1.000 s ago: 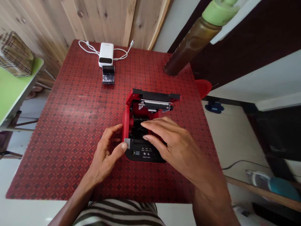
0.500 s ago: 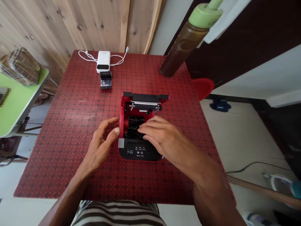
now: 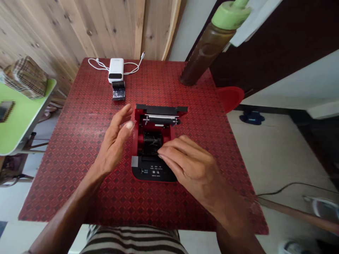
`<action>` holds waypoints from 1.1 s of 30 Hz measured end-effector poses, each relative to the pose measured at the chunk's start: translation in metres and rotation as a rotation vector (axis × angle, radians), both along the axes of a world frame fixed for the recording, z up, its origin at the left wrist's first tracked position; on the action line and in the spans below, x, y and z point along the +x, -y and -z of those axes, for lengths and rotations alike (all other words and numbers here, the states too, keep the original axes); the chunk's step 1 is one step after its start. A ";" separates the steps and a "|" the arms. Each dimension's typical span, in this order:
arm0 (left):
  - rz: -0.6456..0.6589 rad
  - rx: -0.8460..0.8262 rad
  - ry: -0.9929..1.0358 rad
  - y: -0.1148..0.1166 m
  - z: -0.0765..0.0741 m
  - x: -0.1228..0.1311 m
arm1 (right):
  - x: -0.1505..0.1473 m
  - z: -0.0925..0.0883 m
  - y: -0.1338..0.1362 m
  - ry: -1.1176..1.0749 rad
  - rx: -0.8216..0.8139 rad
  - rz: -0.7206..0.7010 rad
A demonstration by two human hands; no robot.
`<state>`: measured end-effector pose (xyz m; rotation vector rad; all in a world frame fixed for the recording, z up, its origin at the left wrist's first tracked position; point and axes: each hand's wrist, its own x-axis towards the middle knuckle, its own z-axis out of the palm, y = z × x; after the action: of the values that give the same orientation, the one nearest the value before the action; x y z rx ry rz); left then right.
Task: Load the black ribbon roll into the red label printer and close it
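Printer (image 3: 153, 171) on a red counter, lid open, one hand at each side.

Your right hand (image 3: 189, 164) lies over the front of the printer, its fingers (image 3: 169, 151) pressed together, their tips at the edge of the dark compartment (image 3: 152, 143) and pinching nothing visible. Your left hand (image 3: 113, 141) is raised just beside the printer's red left wall, its fingers (image 3: 120, 118) spread in the air. The black-edged lid (image 3: 161, 108) stands open at the far side. The printer sits near the middle of the diamond-patterned counter (image 3: 66, 176). Toward the back edge lie a white power bank (image 3: 116, 70) with its white cable (image 3: 99, 65) and, just in front, a small black block (image 3: 118, 91).
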<state>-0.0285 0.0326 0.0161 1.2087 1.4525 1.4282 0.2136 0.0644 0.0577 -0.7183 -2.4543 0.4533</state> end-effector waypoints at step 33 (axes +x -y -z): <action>0.091 -0.077 0.049 0.037 0.016 0.012 | -0.005 0.021 0.042 -0.001 0.206 0.243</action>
<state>-0.0164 -0.0041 -0.0003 1.1691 1.3887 1.3197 0.2082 0.0224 0.0362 -0.9115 -2.3298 0.1058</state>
